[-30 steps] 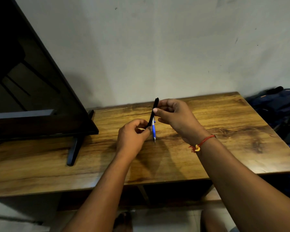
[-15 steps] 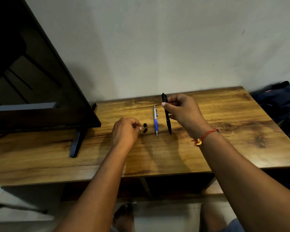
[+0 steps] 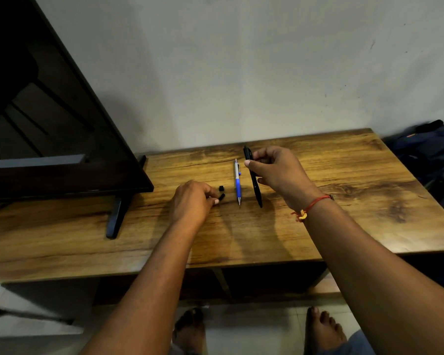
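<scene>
On the wooden table lies a blue and silver pen, tip toward me. Just right of it my right hand grips the upper half of a black pen, whose lower end points down at the tabletop. To the left of the blue pen are two small black pen pieces, one farther and one nearer. My left hand rests on the table with curled fingers, its fingertips pinching the near end of the nearer piece.
A dark flat screen leans over the table's left part, its black foot standing on the wood. A plain wall runs behind the table. A dark blue bag lies off the right end. My bare feet show below the front edge.
A second ago both hands held the black pen above the blue one. My left hand came away and went down left with a small piece; my right hand shifted the pen right.
</scene>
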